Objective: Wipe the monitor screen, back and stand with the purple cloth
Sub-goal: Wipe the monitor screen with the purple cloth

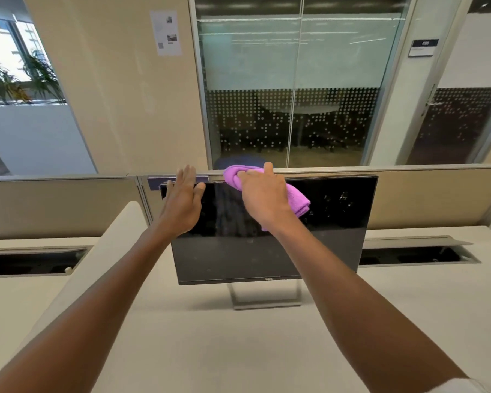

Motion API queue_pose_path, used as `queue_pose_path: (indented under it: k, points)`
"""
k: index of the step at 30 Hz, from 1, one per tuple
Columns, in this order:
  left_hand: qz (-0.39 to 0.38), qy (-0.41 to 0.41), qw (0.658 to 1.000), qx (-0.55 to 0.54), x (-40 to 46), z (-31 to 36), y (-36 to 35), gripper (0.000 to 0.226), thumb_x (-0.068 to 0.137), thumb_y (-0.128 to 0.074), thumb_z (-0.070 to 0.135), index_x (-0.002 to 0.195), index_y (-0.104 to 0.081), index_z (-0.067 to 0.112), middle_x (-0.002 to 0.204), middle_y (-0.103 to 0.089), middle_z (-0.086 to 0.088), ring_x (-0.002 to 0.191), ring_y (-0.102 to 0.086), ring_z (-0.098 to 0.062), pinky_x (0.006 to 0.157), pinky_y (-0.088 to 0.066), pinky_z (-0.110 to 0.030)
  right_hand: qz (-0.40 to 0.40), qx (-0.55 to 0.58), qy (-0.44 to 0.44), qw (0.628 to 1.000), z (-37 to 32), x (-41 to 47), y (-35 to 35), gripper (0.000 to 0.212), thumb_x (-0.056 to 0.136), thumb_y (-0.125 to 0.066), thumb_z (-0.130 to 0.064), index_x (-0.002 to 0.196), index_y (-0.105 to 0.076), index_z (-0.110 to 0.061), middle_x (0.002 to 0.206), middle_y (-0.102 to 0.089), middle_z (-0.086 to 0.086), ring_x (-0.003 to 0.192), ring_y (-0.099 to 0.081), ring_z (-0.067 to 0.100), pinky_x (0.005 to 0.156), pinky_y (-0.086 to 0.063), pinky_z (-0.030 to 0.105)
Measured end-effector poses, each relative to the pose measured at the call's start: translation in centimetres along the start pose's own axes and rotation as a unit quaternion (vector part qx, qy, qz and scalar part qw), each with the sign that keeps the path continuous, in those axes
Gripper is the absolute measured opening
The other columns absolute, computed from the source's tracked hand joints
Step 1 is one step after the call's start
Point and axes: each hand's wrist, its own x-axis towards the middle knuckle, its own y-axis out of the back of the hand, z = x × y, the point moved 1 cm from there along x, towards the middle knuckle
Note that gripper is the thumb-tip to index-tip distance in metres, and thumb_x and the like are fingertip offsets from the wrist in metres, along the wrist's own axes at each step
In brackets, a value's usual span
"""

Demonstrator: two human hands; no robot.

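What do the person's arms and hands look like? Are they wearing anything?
Both arms are bare from the wrist up. The left hand and right hand have no gloves, rings or watch. A bit of white sleeve shows at the right arm's upper end.

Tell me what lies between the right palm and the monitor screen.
In the head view, the purple cloth lies between them: the right hand presses it against the upper part of the monitor screen, its folds showing beyond the fingers and beside the wrist.
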Motion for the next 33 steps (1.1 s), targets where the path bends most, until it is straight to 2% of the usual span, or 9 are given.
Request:
queue_pose_path:
  k: [4, 8, 12, 16, 19, 21, 24, 28, 33]
  points:
    - [-0.058, -0.083, 0.994, 0.046, 1.2, 3.6, -1.9, 0.052, 0.106, -0.024, 0.029, 0.152, -0.022, 0.006, 0.16, -0.019, -0.01, 0.149, -0.01, -0.024, 0.119, -0.006, -0.04, -0.01, -0.016, -0.042, 0.999, 5.1, -1.5, 0.2, 0.03, 0.09, -0.04, -0.007, 0.113, -0.055, -0.018, 0.112, -0.065, 0.002, 0.113, -0.042, 0.031, 0.069, -0.031, 0.037]
    - [-0.08, -0.141, 0.982, 0.098, 2.0, 6.3, -3.5, 0.046, 0.104, -0.026, 0.032, 0.138, -0.045, 0.008, 0.143, -0.047, -0.008, 0.134, -0.04, -0.03, 0.11, -0.029, -0.04, -0.014, -0.035, -0.09, 0.995, 10.8, -3.1, 0.2, 0.031, 0.088, -0.039, -0.005, 0.11, -0.055, -0.018, 0.11, -0.064, 0.002, 0.11, -0.042, 0.031, 0.071, -0.03, 0.037]
    - [-0.052, -0.134, 0.979, 0.143, 1.8, 6.3, -3.1, 0.047, 0.104, -0.031, 0.032, 0.146, -0.041, 0.013, 0.152, -0.04, -0.004, 0.141, -0.035, -0.02, 0.114, -0.026, -0.037, -0.007, -0.036, -0.137, 0.99, 15.4, -4.3, 0.1, 0.031, 0.087, -0.04, -0.004, 0.112, -0.053, -0.017, 0.113, -0.061, 0.002, 0.11, -0.042, 0.032, 0.074, -0.037, 0.04]
    - [-0.054, -0.12, 0.976, 0.176, 1.9, 7.0, -3.1, 0.047, 0.104, -0.03, 0.036, 0.146, -0.042, 0.02, 0.151, -0.042, 0.002, 0.138, -0.039, -0.021, 0.11, -0.032, -0.039, 0.013, -0.038, -0.176, 0.984, 19.5, -5.3, -0.6, 0.035, 0.086, -0.043, -0.005, 0.117, -0.054, -0.017, 0.118, -0.059, 0.003, 0.106, -0.043, 0.032, 0.074, -0.04, 0.041]
    - [-0.046, -0.114, 0.975, 0.184, 1.9, 7.2, -3.4, 0.046, 0.104, -0.03, 0.037, 0.145, -0.044, 0.022, 0.15, -0.044, 0.004, 0.136, -0.042, -0.023, 0.107, -0.036, -0.041, 0.041, 0.036, -0.218, 0.975, 21.1, -5.6, -1.1, 0.044, 0.08, -0.044, 0.001, 0.119, -0.055, -0.019, 0.119, -0.057, 0.003, 0.106, -0.043, 0.033, 0.074, -0.041, 0.041]
    - [-0.041, -0.115, 0.974, 0.19, 1.8, 7.2, -3.5, 0.046, 0.104, -0.03, 0.038, 0.144, -0.045, 0.022, 0.149, -0.045, 0.003, 0.134, -0.044, -0.024, 0.105, -0.038, -0.042, 0.072, 0.136, -0.268, 0.951, 21.9, -5.9, -1.4, 0.055, 0.076, -0.042, 0.004, 0.123, -0.055, -0.021, 0.116, -0.055, 0.002, 0.106, -0.044, 0.032, 0.077, -0.042, 0.039]
    - [-0.044, -0.118, 0.973, 0.195, 1.8, 7.2, -3.6, 0.046, 0.104, -0.03, 0.038, 0.144, -0.045, 0.02, 0.148, -0.046, 0.001, 0.132, -0.046, -0.026, 0.105, -0.039, -0.043, 0.112, 0.311, -0.324, 0.887, 23.0, -6.4, -1.9, 0.059, 0.077, -0.039, 0.005, 0.126, -0.057, -0.022, 0.102, -0.051, -0.001, 0.095, -0.047, 0.022, 0.075, -0.04, 0.028]
    - [-0.028, -0.113, 0.973, 0.198, 1.4, 7.7, -3.8, 0.045, 0.104, -0.032, 0.034, 0.142, -0.048, 0.017, 0.146, -0.049, -0.001, 0.131, -0.047, -0.029, 0.104, -0.038, -0.044, 0.134, 0.431, -0.334, 0.828, 23.7, -7.8, -2.8, 0.035, 0.076, -0.037, 0.005, 0.094, -0.06, -0.015, 0.078, -0.052, -0.002, 0.072, -0.046, 0.018, 0.059, -0.037, 0.027]
    - [-0.027, -0.114, 0.972, 0.205, 1.2, 8.1, -3.9, 0.045, 0.105, -0.033, 0.032, 0.144, -0.046, 0.015, 0.148, -0.046, -0.004, 0.132, -0.044, -0.029, 0.106, -0.035, -0.043, 0.107, 0.477, -0.385, 0.783, 24.0, -10.3, -6.0, 0.04, 0.083, -0.043, 0.005, 0.117, -0.06, -0.009, 0.098, -0.06, 0.007, 0.086, -0.057, 0.022, 0.07, -0.048, 0.031]
